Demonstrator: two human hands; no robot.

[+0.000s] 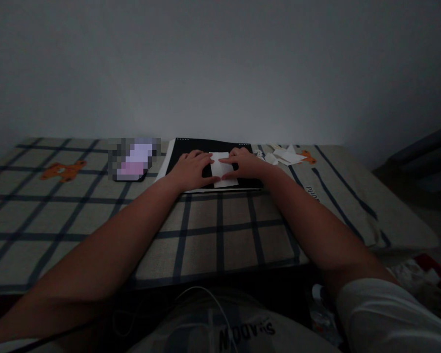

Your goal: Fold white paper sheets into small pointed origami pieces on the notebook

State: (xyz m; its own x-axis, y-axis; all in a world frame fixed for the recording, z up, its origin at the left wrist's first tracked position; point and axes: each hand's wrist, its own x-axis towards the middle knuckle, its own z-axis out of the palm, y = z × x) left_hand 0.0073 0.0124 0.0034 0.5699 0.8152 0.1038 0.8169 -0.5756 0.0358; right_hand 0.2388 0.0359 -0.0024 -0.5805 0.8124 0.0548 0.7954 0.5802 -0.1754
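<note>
A small white sheet of paper (223, 169) lies on a black-covered notebook (202, 146) with punched holes along its far edge. From the left, my left hand (192, 171) rests flat with its fingers apart, thumb and fingertips touching the paper's left edge. Across from it, my right hand (243, 164) has its fingers spread too, with the fingertips on the paper's right side. Neither hand is closed round anything. Some of the right hand's fingers are partly hidden behind the hand.
A phone (135, 159) with a lit, blurred screen lies to the left. White paper pieces (284, 155) lie right of the notebook. A checked tablecloth (220, 240) covers the table, which meets a wall (220, 68). Below the right edge are a bottle (321, 311) and a red container (435, 274).
</note>
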